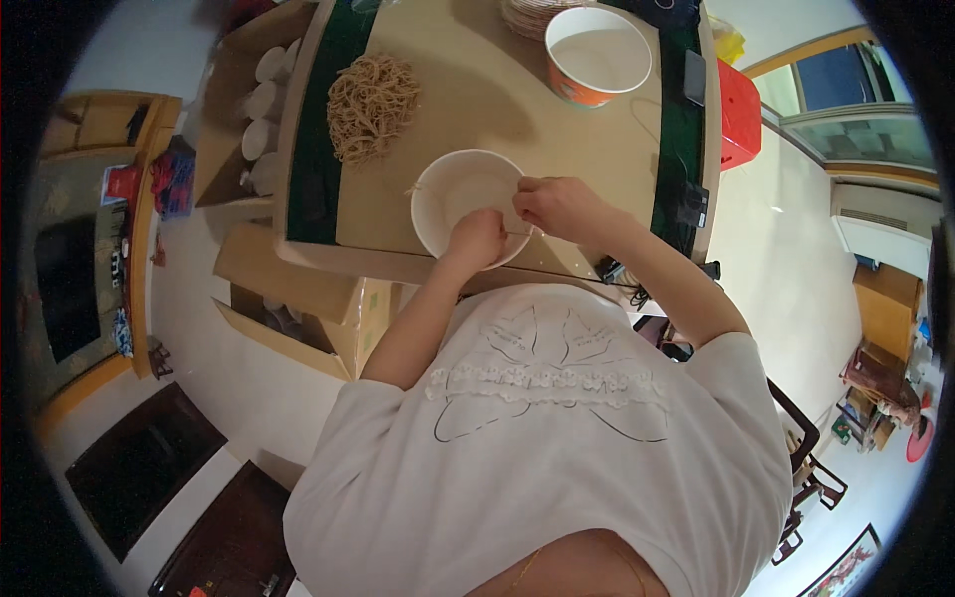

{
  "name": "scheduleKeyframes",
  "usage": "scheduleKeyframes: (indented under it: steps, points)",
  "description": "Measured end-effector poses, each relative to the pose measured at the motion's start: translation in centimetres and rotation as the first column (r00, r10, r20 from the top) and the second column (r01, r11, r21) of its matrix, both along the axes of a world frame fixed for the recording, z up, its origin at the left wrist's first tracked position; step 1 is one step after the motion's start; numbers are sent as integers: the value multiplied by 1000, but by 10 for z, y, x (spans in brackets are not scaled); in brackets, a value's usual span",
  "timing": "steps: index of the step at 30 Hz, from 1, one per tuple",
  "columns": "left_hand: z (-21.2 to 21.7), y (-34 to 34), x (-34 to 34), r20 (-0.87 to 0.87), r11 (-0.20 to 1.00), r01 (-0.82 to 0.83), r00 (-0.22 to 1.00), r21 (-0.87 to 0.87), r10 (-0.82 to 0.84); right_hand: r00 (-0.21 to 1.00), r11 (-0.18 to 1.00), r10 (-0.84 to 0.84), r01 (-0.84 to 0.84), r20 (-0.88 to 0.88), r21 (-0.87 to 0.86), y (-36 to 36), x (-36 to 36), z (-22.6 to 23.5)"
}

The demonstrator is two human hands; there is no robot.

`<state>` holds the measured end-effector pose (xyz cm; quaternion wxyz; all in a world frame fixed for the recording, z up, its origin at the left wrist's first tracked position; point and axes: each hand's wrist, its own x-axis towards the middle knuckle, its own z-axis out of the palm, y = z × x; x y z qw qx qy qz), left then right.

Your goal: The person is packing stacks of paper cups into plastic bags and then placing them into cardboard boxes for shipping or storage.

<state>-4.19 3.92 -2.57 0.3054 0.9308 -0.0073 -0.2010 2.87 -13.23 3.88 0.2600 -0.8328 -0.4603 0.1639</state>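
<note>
Head view: both hands meet over 1 white paper bowl (460, 199) that sits at the near edge of the tan table (557, 109), close to the body, so the forearms can reach it without stretching. The left hand (476, 242) rests on the bowl's near rim, fingers curled narrow; whether it pinches a noodle strand or only steadies the rim, I cannot tell. The right hand (562, 207) is at the bowl's right rim, fingers pinched together on what looks like a thin strand stretched toward the left hand; the grip is too small to read for sure.

Beyond the left hand and a little to its left lies a loose heap of brown noodles (372, 104) on the bare tabletop, within easy reach of either hand. Further out, beyond the right hand, stands 1 orange-sided paper bowl (598, 55), empty and upright. A dark phone (694, 78) lies by the table's right edge, clear of the work.
</note>
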Motion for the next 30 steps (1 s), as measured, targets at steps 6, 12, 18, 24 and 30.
scheduleKeyframes:
  steps: [6, 12, 18, 24, 30]
  points:
    - [4, -5, 11, -32, 996, 43, 999, 81, -40, 999, 994, 32, -32, -4, -103, 5, 1, 3]
    - [39, -6, 9, -49, 952, -87, 996, -293, 76, 992, 997, -29, 21, -119, -68, -1, 6, -6]
    - [61, 8, 6, -61, 964, 28, 997, -263, -46, 988, 997, -67, 61, -137, -47, -4, 7, -10]
    - [39, 7, 0, 489, 951, 308, 834, -23, -258, 985, 998, -62, 60, -162, -16, -2, 5, -2]
    - [8, -24, -2, 10, 781, -133, 984, -611, 176, 986, 991, -122, 115, -113, -69, -7, 7, -12]
